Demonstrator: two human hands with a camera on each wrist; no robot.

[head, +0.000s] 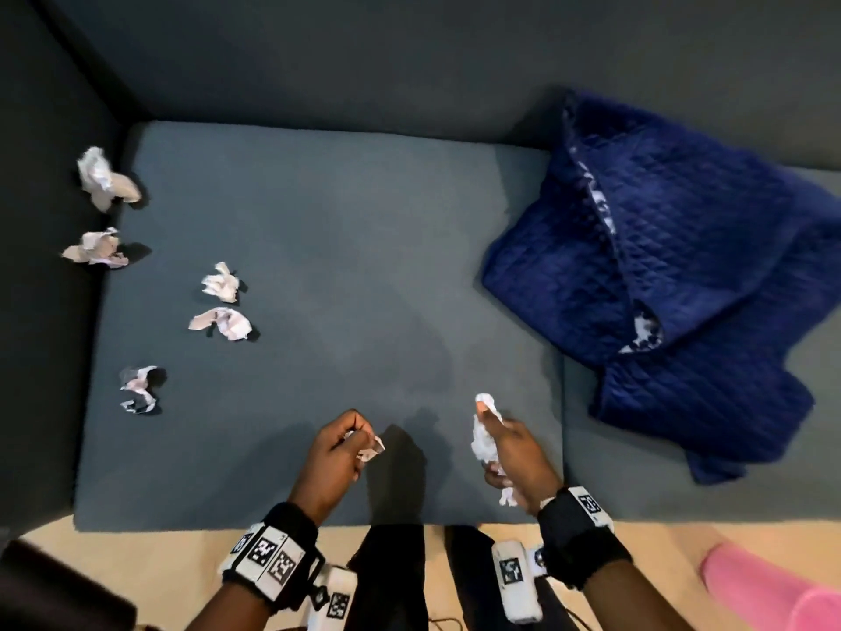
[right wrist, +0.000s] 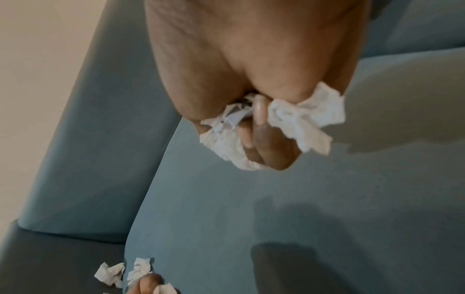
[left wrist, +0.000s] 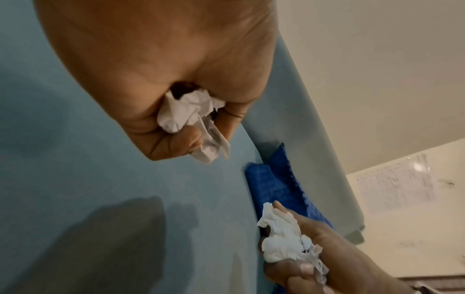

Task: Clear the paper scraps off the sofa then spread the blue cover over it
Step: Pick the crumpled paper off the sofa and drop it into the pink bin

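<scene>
My left hand (head: 350, 441) hovers over the front of the grey-blue sofa seat (head: 346, 248) and grips a crumpled paper scrap (left wrist: 187, 112) in curled fingers. My right hand (head: 498, 444), a little to the right, is closed round a larger wad of paper scraps (right wrist: 299, 117) that sticks out both sides of the fist. Several crumpled scraps (head: 220, 282) lie along the seat's left side, two of them against the left armrest (head: 45, 220). The quilted blue cover (head: 673, 284) lies bunched on the right cushion against the backrest.
The sofa's dark backrest (head: 409, 61) runs along the far side. Beige floor (head: 136, 553) lies before the seat's front edge, where my dark trouser legs stand. A pink object (head: 773, 589) sits at the lower right. A printed sheet (left wrist: 395, 185) lies on a pale surface.
</scene>
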